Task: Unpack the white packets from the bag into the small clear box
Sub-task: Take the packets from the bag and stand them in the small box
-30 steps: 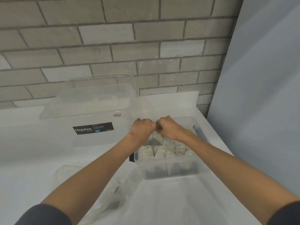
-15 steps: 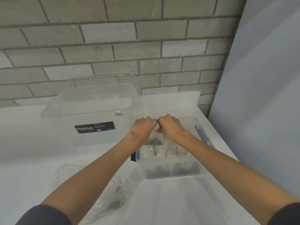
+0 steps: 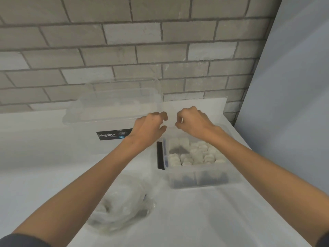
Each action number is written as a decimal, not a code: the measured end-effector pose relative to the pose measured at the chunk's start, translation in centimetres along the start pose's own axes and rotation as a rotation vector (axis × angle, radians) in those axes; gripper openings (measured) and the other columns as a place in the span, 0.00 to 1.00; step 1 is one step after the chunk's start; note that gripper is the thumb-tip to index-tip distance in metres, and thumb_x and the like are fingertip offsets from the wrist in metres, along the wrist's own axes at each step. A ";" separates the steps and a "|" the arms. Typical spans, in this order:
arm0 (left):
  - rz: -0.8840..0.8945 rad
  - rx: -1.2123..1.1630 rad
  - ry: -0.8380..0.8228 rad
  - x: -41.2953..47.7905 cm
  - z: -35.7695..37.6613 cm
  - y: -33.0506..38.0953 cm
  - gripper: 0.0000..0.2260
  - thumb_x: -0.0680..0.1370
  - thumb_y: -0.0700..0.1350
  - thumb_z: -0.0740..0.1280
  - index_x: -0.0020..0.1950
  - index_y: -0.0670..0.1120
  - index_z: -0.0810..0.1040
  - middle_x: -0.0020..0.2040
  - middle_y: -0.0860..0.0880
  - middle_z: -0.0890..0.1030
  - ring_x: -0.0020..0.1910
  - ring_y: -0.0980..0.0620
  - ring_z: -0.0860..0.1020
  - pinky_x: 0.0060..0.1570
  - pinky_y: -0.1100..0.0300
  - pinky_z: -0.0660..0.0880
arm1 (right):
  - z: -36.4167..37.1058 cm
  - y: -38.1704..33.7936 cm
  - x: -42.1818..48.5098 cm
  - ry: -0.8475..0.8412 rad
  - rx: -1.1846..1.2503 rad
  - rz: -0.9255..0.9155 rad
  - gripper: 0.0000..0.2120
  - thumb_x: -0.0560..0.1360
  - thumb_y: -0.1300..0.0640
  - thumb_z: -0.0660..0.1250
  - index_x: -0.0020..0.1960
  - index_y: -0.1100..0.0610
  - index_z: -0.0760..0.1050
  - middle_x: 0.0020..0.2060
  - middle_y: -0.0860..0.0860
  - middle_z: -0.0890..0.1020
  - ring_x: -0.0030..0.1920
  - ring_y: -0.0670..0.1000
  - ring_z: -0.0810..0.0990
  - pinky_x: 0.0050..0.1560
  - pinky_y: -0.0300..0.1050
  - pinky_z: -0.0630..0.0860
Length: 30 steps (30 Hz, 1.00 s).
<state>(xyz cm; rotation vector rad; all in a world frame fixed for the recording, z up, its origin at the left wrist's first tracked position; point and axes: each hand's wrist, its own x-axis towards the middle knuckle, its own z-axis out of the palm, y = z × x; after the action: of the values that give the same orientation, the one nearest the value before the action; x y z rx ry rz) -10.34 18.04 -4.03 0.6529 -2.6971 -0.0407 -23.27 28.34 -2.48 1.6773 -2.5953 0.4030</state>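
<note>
White table (image 3: 53, 175) fills my view. Toward its near edge lies the clear bag (image 3: 122, 202), crumpled and slack. Something pale shows through its folds, but I cannot tell whether a packet is left inside. Beyond it, by the right edge, stands the small clear box (image 3: 197, 179). The white packets (image 3: 195, 154) stand packed in rows inside and fill most of it, with one darker gap among them. Over the far end of the box hover my left hand (image 3: 148, 130) and right hand (image 3: 194, 123), near each other but apart. The fingers are loosely curled and grasp nothing that I can see. By my reckoning the unpacking is nearly or wholly done, and what is left is to check the bag. At the far edge, against the brick wall (image 3: 160, 50), sits a large clear box (image 3: 114, 107) with its lid on.
</note>
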 end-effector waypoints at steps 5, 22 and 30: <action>-0.081 -0.034 -0.027 -3.7 -1.5 -3.8 0.13 0.78 0.46 0.63 0.62 0.49 0.73 0.55 0.51 0.80 0.53 0.48 0.78 0.43 0.57 0.68 | -0.2 -5.9 -0.4 0.055 0.080 -0.093 0.09 0.78 0.59 0.62 0.48 0.61 0.79 0.44 0.58 0.80 0.41 0.59 0.79 0.41 0.49 0.77; -0.702 -0.106 -0.472 -18.3 -1.7 -14.7 0.28 0.74 0.67 0.63 0.55 0.43 0.69 0.46 0.48 0.79 0.40 0.48 0.82 0.45 0.56 0.74 | 8.9 -20.3 -4.9 -0.405 0.251 -0.111 0.07 0.75 0.63 0.64 0.43 0.61 0.80 0.35 0.54 0.77 0.35 0.53 0.84 0.44 0.48 0.82; -0.752 -0.394 -0.600 -20.9 0.4 -13.7 0.28 0.71 0.63 0.69 0.53 0.42 0.67 0.41 0.44 0.83 0.35 0.46 0.84 0.44 0.54 0.82 | 13.3 -21.9 -7.0 -0.694 0.145 -0.026 0.18 0.73 0.66 0.65 0.63 0.61 0.74 0.34 0.50 0.74 0.36 0.53 0.77 0.38 0.43 0.76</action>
<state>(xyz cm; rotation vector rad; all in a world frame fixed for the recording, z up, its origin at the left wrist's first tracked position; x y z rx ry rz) 12.84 15.14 -13.05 1.6714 -2.6316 -1.0725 0.93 23.03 -12.08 2.2176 -3.0450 -0.0094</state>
